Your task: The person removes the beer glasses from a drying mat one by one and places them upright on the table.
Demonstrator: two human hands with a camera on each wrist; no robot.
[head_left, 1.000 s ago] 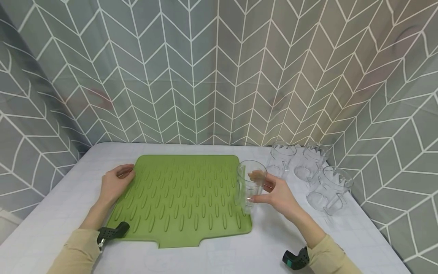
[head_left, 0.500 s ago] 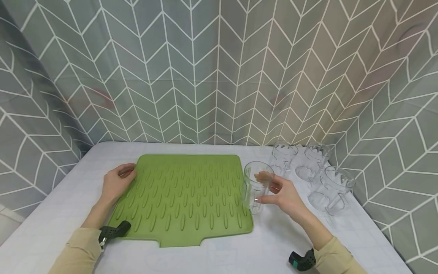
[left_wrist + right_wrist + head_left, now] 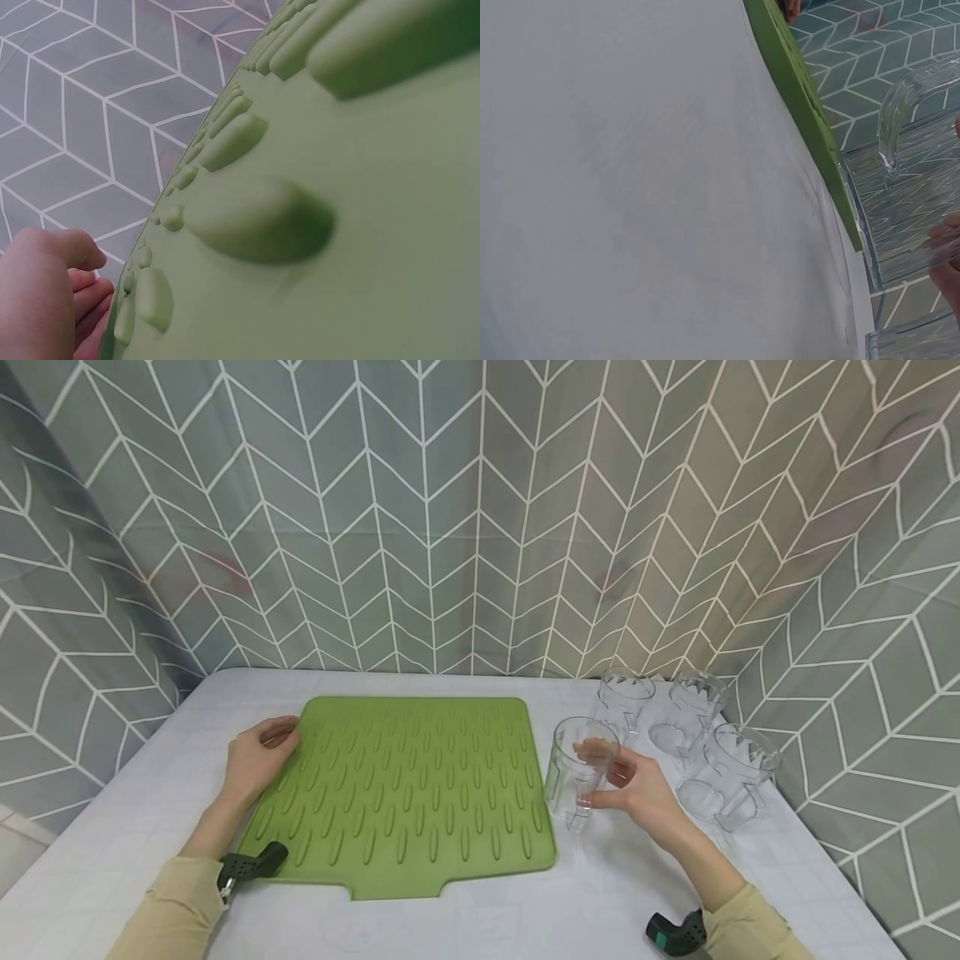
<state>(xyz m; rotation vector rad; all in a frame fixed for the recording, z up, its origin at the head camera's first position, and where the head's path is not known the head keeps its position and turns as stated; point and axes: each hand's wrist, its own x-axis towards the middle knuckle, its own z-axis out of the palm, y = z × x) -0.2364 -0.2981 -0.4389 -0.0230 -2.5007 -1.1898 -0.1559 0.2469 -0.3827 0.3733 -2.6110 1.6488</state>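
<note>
A green drying mat with raised oblong ridges lies flat on the table. My left hand is at its left edge, fingers loosely curled. In the left wrist view, that hand appears beside the mat's rim; whether it touches is hard to tell. My right hand grips an upright clear glass mug from its right side, just right of the mat. The mug's handle points toward me. In the right wrist view the mug shows at the right edge, with fingertips against it.
Three more clear mugs stand at the table's right: one at the back, one in the far corner and one nearer. A patterned grey curtain encloses the white table behind and at both sides.
My right hand has moved the mug to the right, from over the mat's right edge to beside it. My left hand has stayed almost still.
</note>
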